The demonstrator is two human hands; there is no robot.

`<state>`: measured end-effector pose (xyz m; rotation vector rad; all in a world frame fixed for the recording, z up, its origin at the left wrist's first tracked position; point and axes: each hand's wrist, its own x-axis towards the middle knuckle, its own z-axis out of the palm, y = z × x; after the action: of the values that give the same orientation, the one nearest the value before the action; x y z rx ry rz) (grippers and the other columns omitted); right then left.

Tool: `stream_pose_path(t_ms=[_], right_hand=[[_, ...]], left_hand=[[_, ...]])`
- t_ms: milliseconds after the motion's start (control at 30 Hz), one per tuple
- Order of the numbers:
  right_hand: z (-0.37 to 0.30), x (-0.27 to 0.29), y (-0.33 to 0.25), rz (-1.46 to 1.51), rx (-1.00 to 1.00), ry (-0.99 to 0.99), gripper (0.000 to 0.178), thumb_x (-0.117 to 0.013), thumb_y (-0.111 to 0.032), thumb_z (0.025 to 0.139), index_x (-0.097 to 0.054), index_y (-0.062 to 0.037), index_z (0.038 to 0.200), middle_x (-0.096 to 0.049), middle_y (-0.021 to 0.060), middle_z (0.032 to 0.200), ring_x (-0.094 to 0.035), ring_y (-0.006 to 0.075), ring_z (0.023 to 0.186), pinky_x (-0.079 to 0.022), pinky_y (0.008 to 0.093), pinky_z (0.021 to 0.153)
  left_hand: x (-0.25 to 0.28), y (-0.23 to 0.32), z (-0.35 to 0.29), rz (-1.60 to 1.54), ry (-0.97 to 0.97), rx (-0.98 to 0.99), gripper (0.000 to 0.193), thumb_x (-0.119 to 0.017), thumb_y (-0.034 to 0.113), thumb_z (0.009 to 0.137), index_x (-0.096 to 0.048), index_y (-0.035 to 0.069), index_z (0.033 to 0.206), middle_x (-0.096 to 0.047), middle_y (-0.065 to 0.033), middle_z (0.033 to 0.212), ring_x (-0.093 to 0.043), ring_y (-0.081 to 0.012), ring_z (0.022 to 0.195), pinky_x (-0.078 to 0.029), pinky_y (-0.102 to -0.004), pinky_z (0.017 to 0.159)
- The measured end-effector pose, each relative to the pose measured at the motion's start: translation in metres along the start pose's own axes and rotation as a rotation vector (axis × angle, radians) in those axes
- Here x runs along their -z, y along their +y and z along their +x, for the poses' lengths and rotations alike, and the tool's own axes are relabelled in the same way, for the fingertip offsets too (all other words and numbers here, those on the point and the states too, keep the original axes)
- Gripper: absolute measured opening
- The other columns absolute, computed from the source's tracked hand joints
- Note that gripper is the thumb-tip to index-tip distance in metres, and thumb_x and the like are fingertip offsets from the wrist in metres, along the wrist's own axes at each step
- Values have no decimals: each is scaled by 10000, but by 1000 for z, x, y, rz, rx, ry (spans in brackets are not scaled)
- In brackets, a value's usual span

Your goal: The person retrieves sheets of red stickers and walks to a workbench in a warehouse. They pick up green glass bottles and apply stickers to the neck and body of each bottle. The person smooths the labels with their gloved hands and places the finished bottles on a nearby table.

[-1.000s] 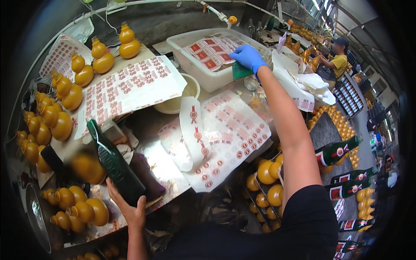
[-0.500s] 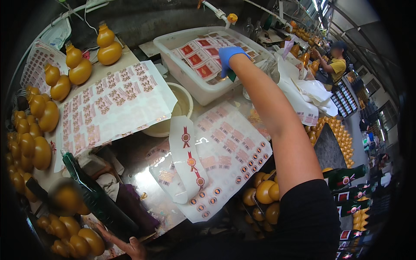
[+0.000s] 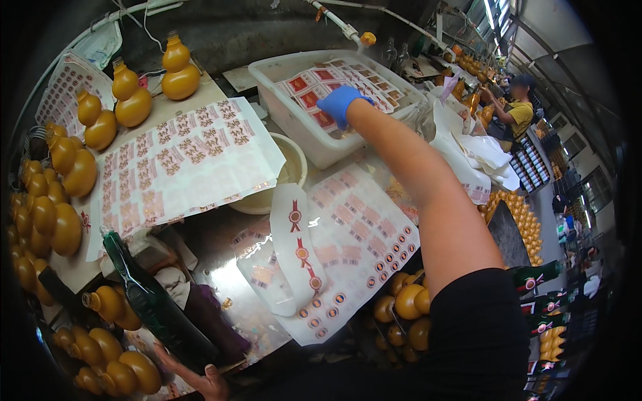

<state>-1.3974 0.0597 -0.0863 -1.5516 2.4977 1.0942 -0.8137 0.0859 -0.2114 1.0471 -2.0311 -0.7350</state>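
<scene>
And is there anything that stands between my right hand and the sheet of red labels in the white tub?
Nothing visible: the blue-gloved right hand reaches past the white tub's near rim, over the sheet of red labels. Contact is hidden.

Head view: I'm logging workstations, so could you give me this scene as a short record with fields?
Left hand: bare, at the green bottle's base; grip unclear
Right hand: blue glove, over red labels in the white tub; contact unclear
Middle: rosette strip lying on a sticker sheet
Left side: yellow gourd-shaped bottles
Background, right: co-worker in yellow top
</scene>
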Motion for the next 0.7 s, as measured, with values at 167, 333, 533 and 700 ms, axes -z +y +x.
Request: stream_pose_path(t_ms=[167,333,533,700], right_hand=[[11,-20,3,83,-25,31,260,-527,-156,852,-650,-127,1079,-633,118,1105,-609,306,1018,-493,374,859],[3,-15,-1,-47,45,109,261,-527,-146,839,-664,-110,1058,-636,130,1095,-622,298,995,-494,369,860],[16,-19,-7,306,-116,157,262,-521,-146,834,-664,-109,1051,-640,147,1071,-629,317,956,-501,392,825],[11,-18,3,208,-68,296,228,-521,-160,835,-671,-96,994,-649,158,1034,-636,318,925,-506,402,805]], left_hand=[[-1,3,-1,-21,0,31,1031,-503,652,811,-87,-67,1422,-130,-271,1469,-159,-384,1357,-151,-450,1097],[0,3,-2,-7,1,29,1024,-504,656,808,-107,-62,1421,-151,-272,1459,-187,-389,1342,-174,-452,1087],[0,5,1,36,20,-13,982,-494,650,818,-152,-49,1416,-193,-274,1433,-241,-402,1305,-219,-470,1057],[-1,9,4,44,32,-25,957,-484,651,823,-181,-41,1411,-228,-269,1410,-283,-407,1273,-245,-481,1036]])
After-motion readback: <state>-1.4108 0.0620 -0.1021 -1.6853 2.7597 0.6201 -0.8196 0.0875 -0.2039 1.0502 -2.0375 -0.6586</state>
